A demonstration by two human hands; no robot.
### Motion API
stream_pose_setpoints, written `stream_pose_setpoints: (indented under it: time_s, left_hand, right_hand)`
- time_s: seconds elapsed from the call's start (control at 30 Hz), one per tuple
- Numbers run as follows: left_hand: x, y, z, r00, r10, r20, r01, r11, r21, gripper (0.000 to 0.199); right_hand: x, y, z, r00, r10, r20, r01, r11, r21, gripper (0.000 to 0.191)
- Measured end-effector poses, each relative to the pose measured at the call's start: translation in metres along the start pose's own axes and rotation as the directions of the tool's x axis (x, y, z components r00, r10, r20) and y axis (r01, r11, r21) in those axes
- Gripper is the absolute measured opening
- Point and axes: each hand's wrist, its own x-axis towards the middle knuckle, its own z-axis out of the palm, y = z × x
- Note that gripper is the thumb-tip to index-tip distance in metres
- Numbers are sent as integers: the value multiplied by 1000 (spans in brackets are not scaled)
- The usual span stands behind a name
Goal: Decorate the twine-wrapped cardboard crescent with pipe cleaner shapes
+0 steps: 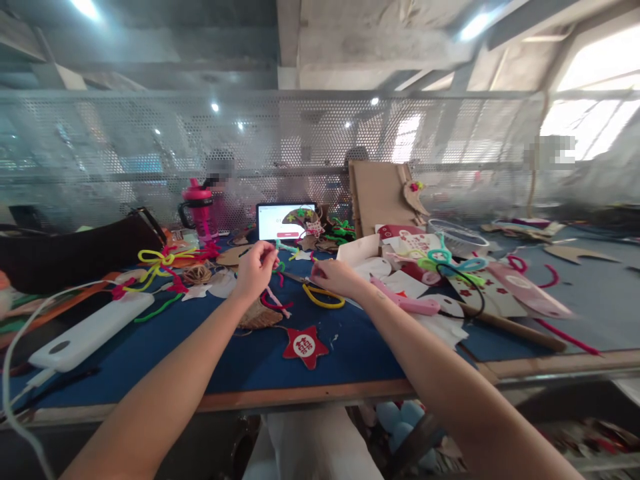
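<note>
My left hand (259,268) is closed in a pinch above the blue tabletop. A pale teal fuzzy strand (286,247) shows at its fingertips, but whether they grip it is unclear. To its right, my right hand (334,275) is also closed, fingers curled; what it holds, if anything, is too small to make out. Yellow-handled scissors (324,297) lie just below the right hand, blades pointing left. Between my forearms sits a red star (306,347) with a white round emblem. Dark red and pink pipe cleaners (276,303) lie beneath the hands, beside a brown cardboard piece (260,315).
A white power bank (93,332) with a cable lies left, near yellow pipe cleaners (159,265). Behind stand a pink bottle (199,212), a lit tablet (273,221) and cardboard (377,197). A pink glue gun (407,301), papers and a cardboard tube (520,328) crowd the right.
</note>
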Motion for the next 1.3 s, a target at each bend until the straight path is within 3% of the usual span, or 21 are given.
stream_pose_setpoints:
  time_s: [0.07, 0.17, 0.33, 0.47, 0.57, 0.63, 0.73, 0.83, 0.9, 1.03, 1.2, 1.27, 1.3]
  left_hand:
    - [3, -5, -3, 997, -59, -43, 56, 997, -59, 20]
    - [4, -7, -4, 988, -127, -87, 117, 987, -110, 20]
    - [3, -5, -4, 985, -158, -65, 147, 978, -147, 19]
    - [4, -6, -3, 982, -185, -48, 174, 970, -172, 18]
    - [5, -7, -5, 976, -211, -58, 196, 960, -199, 18]
    - [5, -8, -6, 973, -221, -64, 203, 955, -217, 18]
    - [5, -9, -7, 968, -239, -73, 215, 945, -246, 19]
    - [6, -12, -7, 970, -233, -75, 207, 945, -254, 18]
    - [6, -13, -7, 971, -224, -81, 197, 945, -262, 18]
    - [6, -11, -6, 964, -246, -98, 211, 937, -280, 15]
    - [9, -10, -6, 947, -260, -187, 190, 926, -327, 13]
    - [11, -13, -7, 932, -259, -255, 155, 918, -366, 13]
    - [12, -14, -7, 924, -260, -281, 141, 913, -383, 14]
  right_hand:
    - [-1, 1, 2, 996, -13, 90, 27, 988, -155, 17]
    - [-4, 1, 0, 978, 37, 204, 12, 972, -233, 25]
    - [-6, 5, -10, 960, 52, 276, -8, 987, -158, 30]
    - [-7, 11, -17, 955, 69, 287, -47, 995, -84, 25]
    - [-7, 15, -21, 965, 173, 198, -142, 976, -162, 32]
    - [-7, 15, -23, 972, 233, 37, -214, 935, -283, 39]
    - [-7, 7, -24, 982, 152, -108, -182, 907, -381, 37]
    - [-7, -8, -20, 991, 114, 76, -83, 940, -330, 27]
    - [-8, -17, -15, 958, 161, 237, -78, 942, -326, 29]
    - [-9, -23, -5, 923, 222, 313, -100, 927, -362, 41]
    - [-3, -14, 1, 947, 270, 173, -237, 953, -188, 25]
    - [1, -13, 3, 943, 301, 143, -315, 945, 86, 22]
    - [2, -13, 3, 936, 316, 156, -348, 896, 276, 22]
